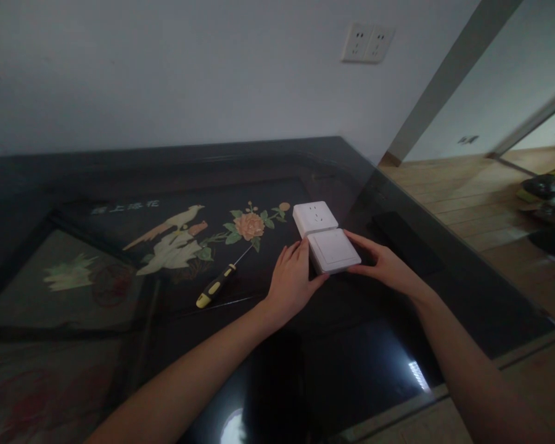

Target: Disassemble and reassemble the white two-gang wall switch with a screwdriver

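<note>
A white wall switch (333, 249) in a square box lies on the dark glossy table, with its flat face up. My left hand (292, 277) grips its left side, fingers along the edge and thumb near the front corner. On the opposite side my right hand (382, 264) holds it between thumb and fingers. Right behind the switch, touching it or nearly so, is a white socket (315, 216) with several slots in its face. To the left of my left hand lies a screwdriver (216, 285) with a black and yellow handle, its shaft pointing away toward the painted flower.
The black table (346, 345) is decorated with a bird and flowers under a reflective top. A double wall outlet (368, 43) is on the wall behind. A dark flat object (407, 242) lies right of my right hand. Beyond the table's right edge is a tiled floor (462, 197).
</note>
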### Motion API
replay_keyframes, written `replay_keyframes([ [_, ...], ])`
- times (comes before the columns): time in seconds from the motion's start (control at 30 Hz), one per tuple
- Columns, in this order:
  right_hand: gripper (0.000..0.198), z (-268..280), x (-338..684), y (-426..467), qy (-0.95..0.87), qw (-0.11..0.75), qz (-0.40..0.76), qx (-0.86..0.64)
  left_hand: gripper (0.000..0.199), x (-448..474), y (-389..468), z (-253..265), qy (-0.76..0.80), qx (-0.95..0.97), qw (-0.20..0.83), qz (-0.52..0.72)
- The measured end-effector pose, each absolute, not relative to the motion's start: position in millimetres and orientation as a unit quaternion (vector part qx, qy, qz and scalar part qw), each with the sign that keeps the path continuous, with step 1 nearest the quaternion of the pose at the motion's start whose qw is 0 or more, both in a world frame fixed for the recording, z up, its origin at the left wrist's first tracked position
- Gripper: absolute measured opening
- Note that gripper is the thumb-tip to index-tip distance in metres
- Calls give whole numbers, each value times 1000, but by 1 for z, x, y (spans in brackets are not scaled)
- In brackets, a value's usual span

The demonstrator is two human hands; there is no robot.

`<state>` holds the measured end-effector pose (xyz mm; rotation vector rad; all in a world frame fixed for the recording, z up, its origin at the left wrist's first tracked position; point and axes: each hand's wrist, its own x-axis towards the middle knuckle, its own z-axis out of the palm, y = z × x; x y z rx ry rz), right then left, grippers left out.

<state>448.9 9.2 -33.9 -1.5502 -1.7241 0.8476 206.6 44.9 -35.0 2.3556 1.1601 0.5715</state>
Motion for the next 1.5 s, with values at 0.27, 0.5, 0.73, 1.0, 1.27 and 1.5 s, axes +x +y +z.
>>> replay_keyframes([
  [0.27,85,-39,439,12,-643,340,317,-609,80,206,47,-37,421,857,236,181],
  [0.5,85,-38,435,11,-643,331,306,-619,78,205,47,-40,411,865,236,165],
  [0.73,81,-39,434,11,-653,330,291,-616,75,204,48,-38,404,868,236,163],
  [1.0,80,-40,434,12,-659,330,280,-616,76,204,47,-40,397,877,225,150],
  [1.27,76,-42,435,11,-660,339,267,-615,44,150,61,3,428,882,156,121],
  [1.5,65,-40,431,10,-662,370,242,-605,29,57,69,21,542,835,93,19],
])
